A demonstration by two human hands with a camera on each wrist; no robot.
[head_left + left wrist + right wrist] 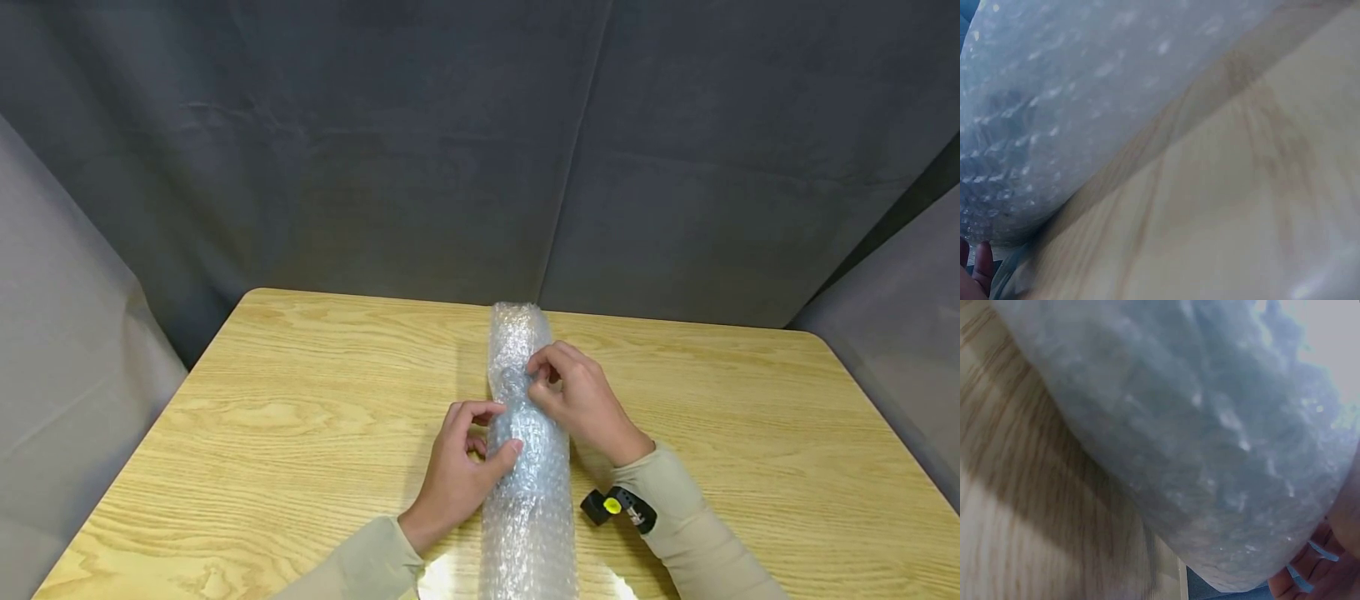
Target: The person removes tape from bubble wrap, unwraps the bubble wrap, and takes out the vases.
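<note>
A long bundle of clear bubble wrap (528,542) lies lengthwise on the wooden table, running from the near edge toward the far edge. Around its middle the layer looks bluer, and what is inside is hidden. From the left side my left hand (457,479) holds the wrap, thumb on top and bent fingers at its side. Farther along, my right hand (588,404) pinches at the upper surface with thumb and index finger. Both wrist views are mostly filled by the wrap (1104,81), with right-hand fingers (1332,575) at the lower right corner of the right one.
The wood-grain table (285,433) stretches to both sides of the bundle. A dark grey curtain (420,150) hangs behind its far edge, with paler cloth (60,333) at the left. On the right wrist sits a black strap with a small device (618,507).
</note>
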